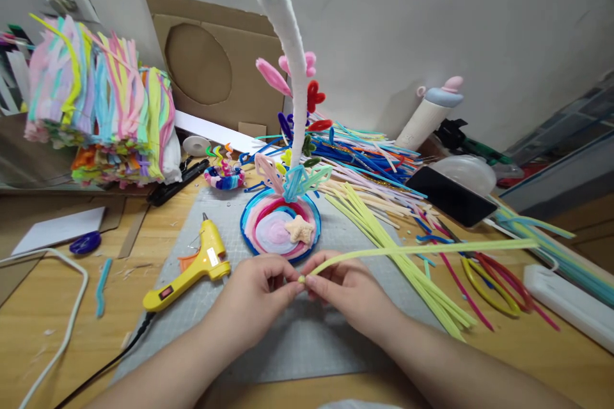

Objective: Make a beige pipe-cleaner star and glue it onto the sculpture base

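Both hands meet over the grey cutting mat. A pale yellow pipe cleaner runs from my fingertips out to the right, its near end bent into a small curl. My left hand pinches that curled end. Thumb and fingers of my right hand are closed on the same stem. Just beyond them stands a round base of coiled blue, pink and white pipe cleaners, with a beige star on it. A tall white fuzzy stem rises there, with colourful flower shapes around it.
Left of my hands lies a yellow glue gun with a black cord. A bunch of yellow pipe cleaners, pliers and a phone lie to the right. Bundled pipe cleaners and cardboard stand behind.
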Action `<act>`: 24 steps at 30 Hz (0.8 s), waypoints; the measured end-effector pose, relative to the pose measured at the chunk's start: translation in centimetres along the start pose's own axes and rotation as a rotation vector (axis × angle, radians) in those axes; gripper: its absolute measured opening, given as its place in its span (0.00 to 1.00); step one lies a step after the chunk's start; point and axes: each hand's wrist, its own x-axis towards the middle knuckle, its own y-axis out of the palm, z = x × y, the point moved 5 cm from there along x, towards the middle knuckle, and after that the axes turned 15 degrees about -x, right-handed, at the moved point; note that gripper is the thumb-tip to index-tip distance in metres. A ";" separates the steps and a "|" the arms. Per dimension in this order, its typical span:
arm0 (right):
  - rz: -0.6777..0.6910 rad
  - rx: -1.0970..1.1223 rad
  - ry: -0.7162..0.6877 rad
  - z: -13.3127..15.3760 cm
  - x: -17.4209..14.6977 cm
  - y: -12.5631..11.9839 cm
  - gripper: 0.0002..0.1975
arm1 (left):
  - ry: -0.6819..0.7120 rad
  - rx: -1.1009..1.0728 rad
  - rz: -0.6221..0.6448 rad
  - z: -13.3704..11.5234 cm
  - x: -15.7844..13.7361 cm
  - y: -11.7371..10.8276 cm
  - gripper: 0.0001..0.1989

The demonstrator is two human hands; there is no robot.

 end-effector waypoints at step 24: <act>-0.144 -1.174 -0.787 5.5 -3.3 -0.5 0.10 | -0.358 -0.406 0.188 0.6 -0.5 0.3 0.12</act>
